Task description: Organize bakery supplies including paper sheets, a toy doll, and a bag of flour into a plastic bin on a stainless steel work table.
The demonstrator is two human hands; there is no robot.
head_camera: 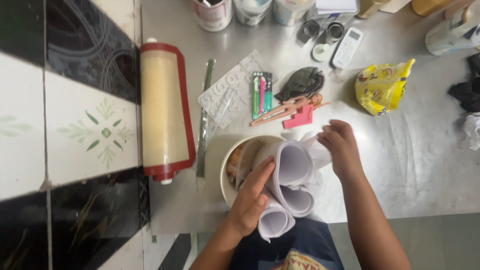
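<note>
White paper rolls (pixel 292 175), several curled together, are held over a pale bowl (pixel 227 167) near the front edge of the steel table (pixel 415 165). One roll end (pixel 275 222) sticks out past that edge towards the person. The rolls seem to be kept from springing open by being pressed from both sides.

The left hand (pixel 250 200) is laid half open along the left side of the rolls, fingers stretched and flat against the paper. The right hand (pixel 342 147) is curled loosely on the right side, fingertips pinching a loose paper edge (pixel 317 145). The hands are apart, with the rolls between them.

Just behind the bowl lie a doll (pixel 292 107) with a pink piece, a pack of coloured tools (pixel 261 92) and a clear letter mould (pixel 230 90). A rolled mat (pixel 164 110) lies along the left edge. A yellow bag (pixel 382 87) sits towards the right, and jars (pixel 212 12) line the back edge.
</note>
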